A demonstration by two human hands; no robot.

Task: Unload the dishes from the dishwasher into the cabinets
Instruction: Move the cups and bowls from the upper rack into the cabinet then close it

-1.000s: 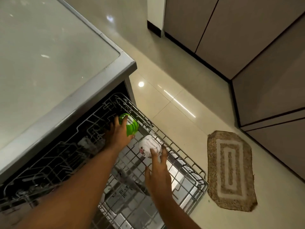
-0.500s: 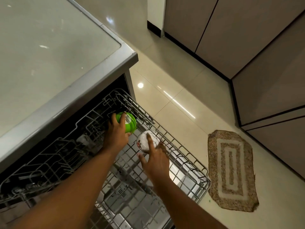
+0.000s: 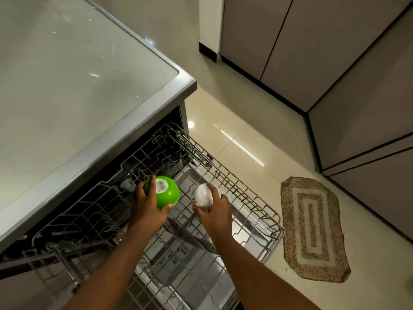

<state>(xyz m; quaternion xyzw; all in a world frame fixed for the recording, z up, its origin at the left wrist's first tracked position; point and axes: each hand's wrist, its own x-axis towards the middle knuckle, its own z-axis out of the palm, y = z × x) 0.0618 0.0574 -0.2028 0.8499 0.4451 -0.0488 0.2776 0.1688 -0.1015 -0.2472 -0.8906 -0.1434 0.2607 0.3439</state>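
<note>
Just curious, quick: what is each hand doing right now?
Left hand: holding the green bowl.
Right hand: holding the white bowl.

Left hand [image 3: 147, 208] grips upturned green bowl [image 3: 166, 194] above pulled-out dishwasher rack [image 3: 252, 199]. Right hand [image 3: 215, 212] grips upturned white bowl [image 3: 202, 195] beside it.

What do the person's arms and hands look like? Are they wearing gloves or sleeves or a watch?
No gloves. The left hand and right hand are bare, and both forearms are bare all the way to the bottom edge of the picture, so no sleeves show. I see no watch, bracelet or ring on the parts in view. The fingernails look short and plain.
</note>
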